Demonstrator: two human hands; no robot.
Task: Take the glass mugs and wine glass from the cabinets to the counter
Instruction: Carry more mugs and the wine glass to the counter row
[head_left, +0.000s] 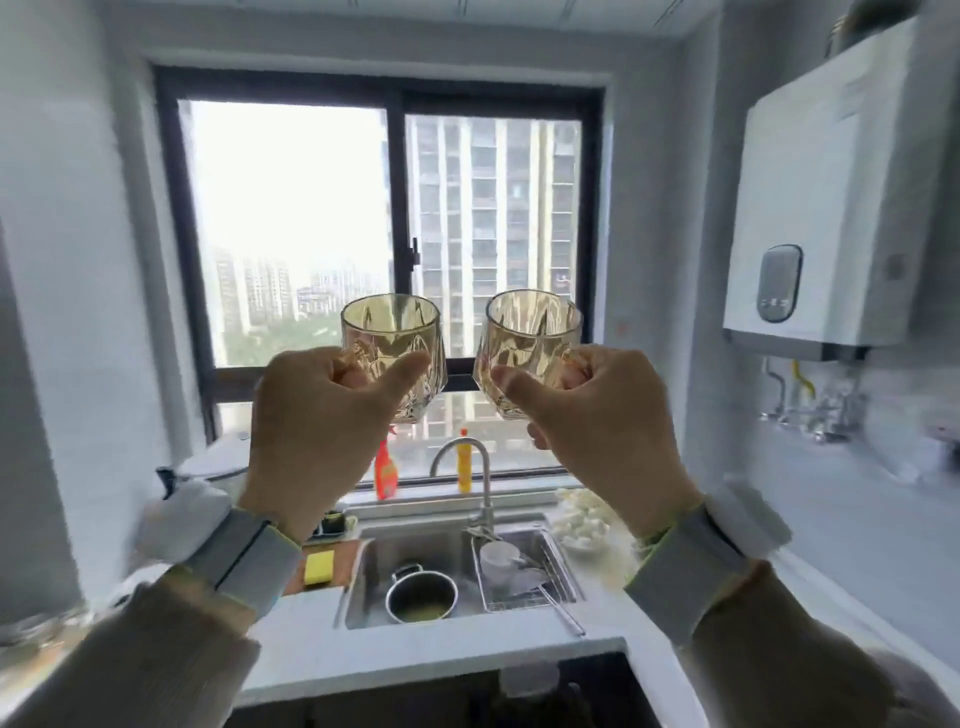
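Mugs ride high over the sink (363, 582): left hand (311, 441) curls around the left glass mug (395, 332), right hand (597, 431) around the right glass mug (530, 332). Held close, their faceted walls could knock and chip during lowering to the counter (415, 654).

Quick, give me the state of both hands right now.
Left hand: closed around the left glass mug, held up, upright.
Right hand: closed around the right glass mug, held up, upright.
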